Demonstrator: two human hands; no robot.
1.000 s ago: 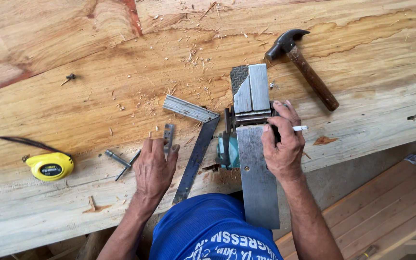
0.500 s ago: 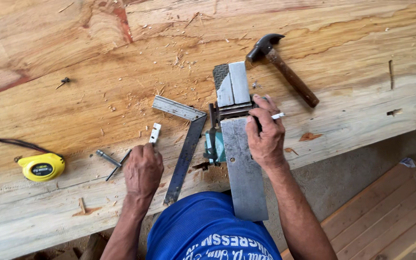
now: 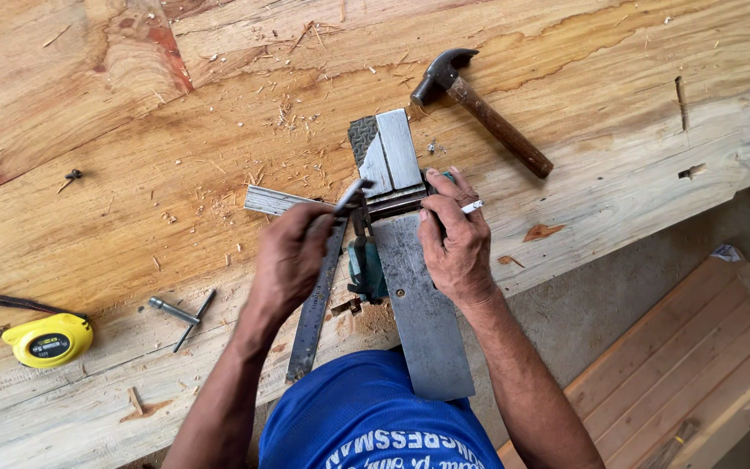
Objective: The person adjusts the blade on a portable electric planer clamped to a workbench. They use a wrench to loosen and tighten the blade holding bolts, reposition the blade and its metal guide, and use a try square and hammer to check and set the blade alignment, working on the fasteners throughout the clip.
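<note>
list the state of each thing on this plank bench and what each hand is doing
left hand: raised over the steel square, holding a small grey tool
small grey tool: tip at the clamp
right hand: pressed flat on the metal plate, white stick between fingers
metal plate: lying flat, overhanging the bench edge
steel square: flat
hammer: lying on its side, untouched
tape measure: closed, lying flat

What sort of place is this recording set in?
Most likely a rough carpentry or woodworking spot. A big raw timber slab serves as the bench, strewn with shavings. On it lie a claw hammer, a yellow tape measure and a metal square.
</note>
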